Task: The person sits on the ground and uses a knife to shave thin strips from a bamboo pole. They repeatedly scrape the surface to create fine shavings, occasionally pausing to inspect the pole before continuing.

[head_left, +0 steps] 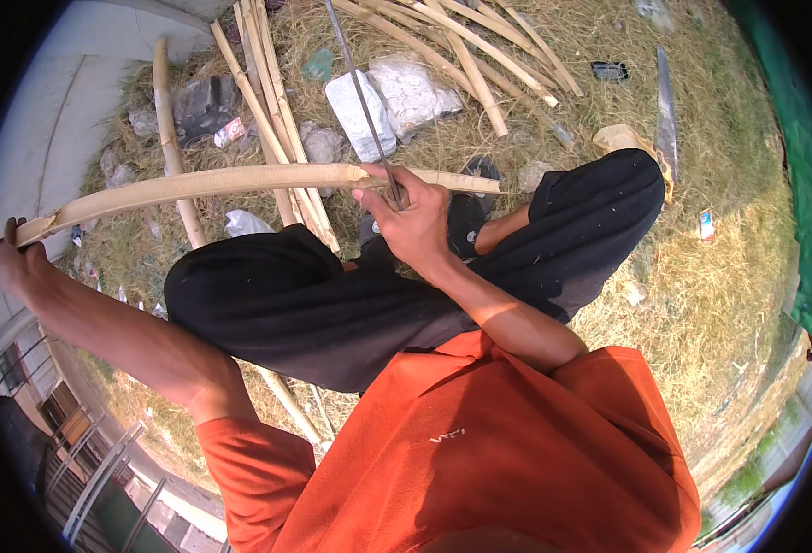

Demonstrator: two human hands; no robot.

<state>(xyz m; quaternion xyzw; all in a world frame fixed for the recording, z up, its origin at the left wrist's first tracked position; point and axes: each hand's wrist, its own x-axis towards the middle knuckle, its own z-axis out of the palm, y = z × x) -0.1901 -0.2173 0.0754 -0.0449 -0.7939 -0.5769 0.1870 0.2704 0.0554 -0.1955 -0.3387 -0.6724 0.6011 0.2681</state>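
A pale, slightly bent bamboo pole lies crosswise in front of my knees, its left part curving toward me. Around its left end the fingers of my left hand are closed. My right hand is closed at the pole's right part, near a rough joint. Between its thumb and index finger runs a thin dark metal rod, slanting up and away past the picture's top edge. The rod's lower tip meets the pole inside my grip; whether it pierces the bamboo is hidden by my fingers.
Several bamboo poles lie on the dry grass ahead, others to the left. White blocks and a dark stone sit among them. A long metal blade lies at right. A wall and green sheeting flank me.
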